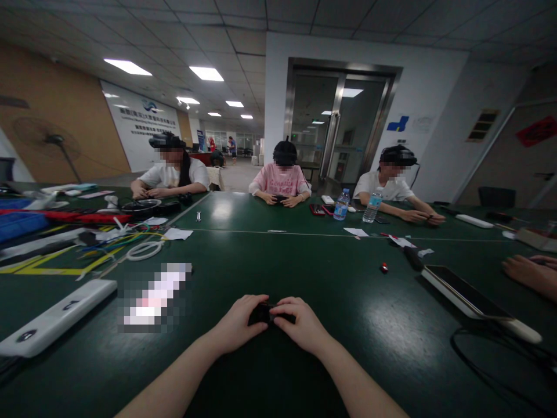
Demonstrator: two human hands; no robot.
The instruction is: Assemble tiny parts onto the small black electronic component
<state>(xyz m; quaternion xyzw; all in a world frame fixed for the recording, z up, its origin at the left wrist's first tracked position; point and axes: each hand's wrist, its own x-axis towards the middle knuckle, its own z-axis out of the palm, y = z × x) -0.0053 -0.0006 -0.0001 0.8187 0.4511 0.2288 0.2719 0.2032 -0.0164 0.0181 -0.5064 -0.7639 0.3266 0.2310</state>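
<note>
The left hand [237, 324] and right hand [302, 324] meet low over the green bench [348, 302], both grasping a small black object [263, 314] pinched between their fingers. A white power strip [54, 318] lies well to the left.

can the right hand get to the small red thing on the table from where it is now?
Probably yes. The small red thing lies on bare green table, ahead and to the right of the right hand, with nothing between. But both hands, left hand too, grip a small black object.

small black object [265, 314] mostly hidden by fingers
</note>
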